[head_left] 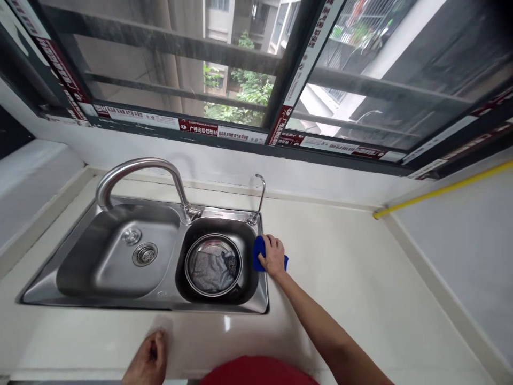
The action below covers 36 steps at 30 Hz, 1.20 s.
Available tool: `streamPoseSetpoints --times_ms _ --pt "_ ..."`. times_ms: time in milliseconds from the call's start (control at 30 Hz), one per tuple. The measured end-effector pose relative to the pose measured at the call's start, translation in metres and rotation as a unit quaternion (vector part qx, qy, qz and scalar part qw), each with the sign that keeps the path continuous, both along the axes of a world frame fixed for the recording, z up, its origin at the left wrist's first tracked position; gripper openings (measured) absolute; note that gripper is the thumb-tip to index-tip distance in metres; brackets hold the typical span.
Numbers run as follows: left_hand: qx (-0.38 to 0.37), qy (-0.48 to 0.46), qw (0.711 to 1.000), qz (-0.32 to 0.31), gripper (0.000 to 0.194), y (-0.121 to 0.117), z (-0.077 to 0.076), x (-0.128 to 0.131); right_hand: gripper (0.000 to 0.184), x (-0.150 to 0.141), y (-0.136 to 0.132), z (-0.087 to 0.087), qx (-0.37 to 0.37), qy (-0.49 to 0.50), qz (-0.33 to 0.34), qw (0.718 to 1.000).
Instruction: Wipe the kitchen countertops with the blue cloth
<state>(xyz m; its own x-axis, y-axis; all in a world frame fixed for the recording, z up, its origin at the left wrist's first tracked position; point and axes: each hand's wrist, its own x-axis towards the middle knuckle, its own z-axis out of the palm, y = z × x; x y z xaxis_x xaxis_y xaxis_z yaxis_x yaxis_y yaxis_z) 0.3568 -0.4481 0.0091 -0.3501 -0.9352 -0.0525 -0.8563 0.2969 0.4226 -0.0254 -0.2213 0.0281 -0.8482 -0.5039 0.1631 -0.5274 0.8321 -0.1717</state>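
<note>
My right hand (274, 255) presses a blue cloth (258, 251) at the right rim of the sink (262, 294), where the steel meets the countertop. The fingers are curled over the cloth, and part of it sticks out beyond the hand. Near the counter's front edge, my left hand (149, 355) rests with its fingers curled in, and nothing shows in it. In the right basin sits a round metal strainer (188, 274) with a grey cloth (212, 271) inside.
A curved steel faucet (146, 163) arches over the left basin (116, 280). A thin small spout (262, 195) rises behind the right basin. White countertop (344, 267) extends right toward a wall with a yellow pipe (444, 190). Windows (240, 59) stand behind the counter.
</note>
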Motion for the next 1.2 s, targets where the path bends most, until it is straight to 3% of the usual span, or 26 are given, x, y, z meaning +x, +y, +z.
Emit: streamPoseSetpoints --times_ms 200,400,567,733,900,1100,1200 --pt "-0.023 -0.030 0.999 -0.010 0.047 0.000 0.002 -0.003 0.070 0.064 0.024 0.000 0.006 -0.005 0.007 1.000" --pt "-0.097 -0.022 0.995 -0.028 0.059 -0.001 0.005 -0.006 0.076 0.121 0.045 -0.001 -0.009 -0.039 -0.007 0.999" --pt "-0.051 -0.025 0.997 -0.053 0.053 -0.005 0.002 -0.003 0.074 0.144 0.060 0.002 -0.048 -0.070 -0.007 0.996" --pt "-0.054 -0.026 0.997 -0.046 0.052 -0.004 -0.001 -0.003 0.072 0.145 0.064 0.002 -0.066 -0.078 -0.006 0.995" --pt "-0.044 -0.017 0.998 -0.047 0.052 -0.004 -0.002 -0.002 0.074 0.131 0.049 0.002 -0.020 -0.052 -0.034 0.998" --pt "-0.080 -0.006 0.996 -0.039 0.048 -0.004 -0.004 -0.001 0.070 0.086 0.027 0.001 0.005 -0.024 -0.030 0.999" --pt "-0.058 -0.014 0.997 -0.039 0.045 -0.004 -0.005 0.000 0.069 0.056 0.013 0.003 0.015 -0.010 -0.035 0.999"
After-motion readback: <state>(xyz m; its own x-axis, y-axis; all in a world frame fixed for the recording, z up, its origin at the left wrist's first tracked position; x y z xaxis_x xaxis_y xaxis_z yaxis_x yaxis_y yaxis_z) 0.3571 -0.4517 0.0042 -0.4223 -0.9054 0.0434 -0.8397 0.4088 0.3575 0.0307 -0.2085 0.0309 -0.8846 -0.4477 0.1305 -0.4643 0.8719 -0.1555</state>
